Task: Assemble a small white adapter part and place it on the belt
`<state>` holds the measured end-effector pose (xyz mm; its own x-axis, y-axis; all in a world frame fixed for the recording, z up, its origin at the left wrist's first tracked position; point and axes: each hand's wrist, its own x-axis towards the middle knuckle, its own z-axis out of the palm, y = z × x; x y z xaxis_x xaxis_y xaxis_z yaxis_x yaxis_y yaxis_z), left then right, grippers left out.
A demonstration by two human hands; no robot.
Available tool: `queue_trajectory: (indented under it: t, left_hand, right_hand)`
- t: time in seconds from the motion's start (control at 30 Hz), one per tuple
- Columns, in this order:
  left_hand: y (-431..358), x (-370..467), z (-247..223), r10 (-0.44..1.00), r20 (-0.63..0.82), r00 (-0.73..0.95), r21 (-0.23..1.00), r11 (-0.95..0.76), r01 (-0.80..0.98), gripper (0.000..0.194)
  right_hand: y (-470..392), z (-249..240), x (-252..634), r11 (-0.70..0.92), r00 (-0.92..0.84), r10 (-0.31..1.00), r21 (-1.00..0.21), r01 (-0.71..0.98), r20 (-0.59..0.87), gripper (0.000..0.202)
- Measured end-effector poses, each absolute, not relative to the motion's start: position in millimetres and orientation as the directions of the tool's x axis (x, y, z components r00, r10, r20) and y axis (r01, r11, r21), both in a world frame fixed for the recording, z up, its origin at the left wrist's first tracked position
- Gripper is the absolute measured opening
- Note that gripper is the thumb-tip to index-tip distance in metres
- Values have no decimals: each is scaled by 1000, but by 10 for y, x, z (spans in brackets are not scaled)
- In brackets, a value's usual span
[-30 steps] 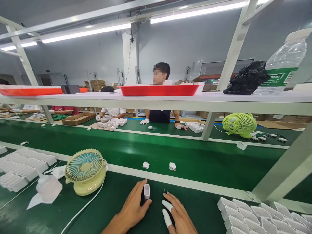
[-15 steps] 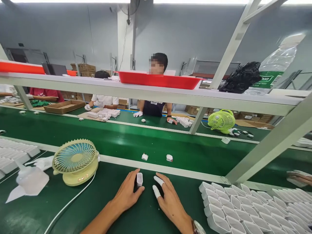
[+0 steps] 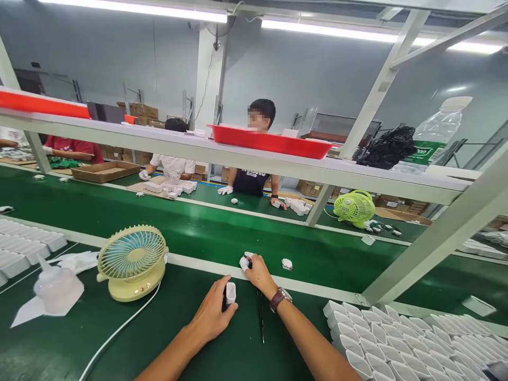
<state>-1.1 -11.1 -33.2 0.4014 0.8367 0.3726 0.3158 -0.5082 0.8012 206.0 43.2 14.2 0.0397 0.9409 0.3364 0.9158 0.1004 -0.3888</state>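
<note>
My left hand (image 3: pixel 212 313) is closed around the side of a small white open-topped plastic case (image 3: pixel 230 292), which stands upright on the green table. My right hand (image 3: pixel 260 275), with white covers on two fingertips, reaches over the pale rail to the belt. Its fingers close on a small white wrapped piece (image 3: pixel 246 256), which they partly hide. To the right of that hand, a similar white piece (image 3: pixel 287 263) lies on the belt. Beneath my right wrist is a thin dark tool (image 3: pixel 261 317); whether it rests on the table I cannot tell.
A yellow fan (image 3: pixel 135 259) and a squeeze bottle (image 3: pixel 57 288) stand at left. Rows of white cases (image 3: pixel 392 338) fill the right side. A shelf post (image 3: pixel 416 243) slants down at right. Co-workers sit across the green belt (image 3: pixel 186 227), below a red tray (image 3: pixel 273 144).
My right hand has moved forward from the table to the belt and closed on the left white piece. My left hand keeps the case in about the same place. The view has tipped up slightly.
</note>
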Motion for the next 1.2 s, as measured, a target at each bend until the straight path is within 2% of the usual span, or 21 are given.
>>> queue_trajectory:
  t: [0.2,0.3,0.37,0.63,0.73,0.8,0.93,1.0,1.1,1.2]
  left_hand:
    - [-60,16,-371,888,427,174,825,-461,326,56]
    - [-48,19,-382,896,423,137,834,-444,329,55]
    - [-47,15,-382,892,424,154,826,-451,337,55]
    - [-50,-23,-370,871,443,213,766,-491,415,55]
    - [-65,-40,-342,876,433,215,756,-482,443,55]
    - [-87,-50,-317,875,423,235,756,-484,442,56]
    - [-159,-55,-274,838,439,326,750,-541,380,55]
    - [-207,-48,-260,815,458,355,739,-571,357,55]
    - [-284,-37,-238,777,489,396,707,-619,343,57]
    - [-344,-35,-215,739,499,453,672,-660,336,58]
  right_hand:
    - [-127,188,1965,339,-229,932,-451,826,281,38]
    - [-426,217,1975,405,-307,912,-472,783,274,52]
    - [-547,223,1987,397,-285,913,-473,786,294,55]
    - [-611,115,1873,344,-180,915,-469,813,360,35]
    - [-619,108,1882,346,-151,907,-493,798,392,37]
    - [-654,108,1931,357,-110,900,-570,740,421,41]
    - [-816,106,2058,390,-23,903,-797,461,428,42]
    - [-933,116,2098,390,-23,909,-828,402,417,41]
    - [-1109,146,2112,423,-10,881,-780,461,473,42]
    - [-1243,178,2097,447,-15,835,-661,603,550,53]
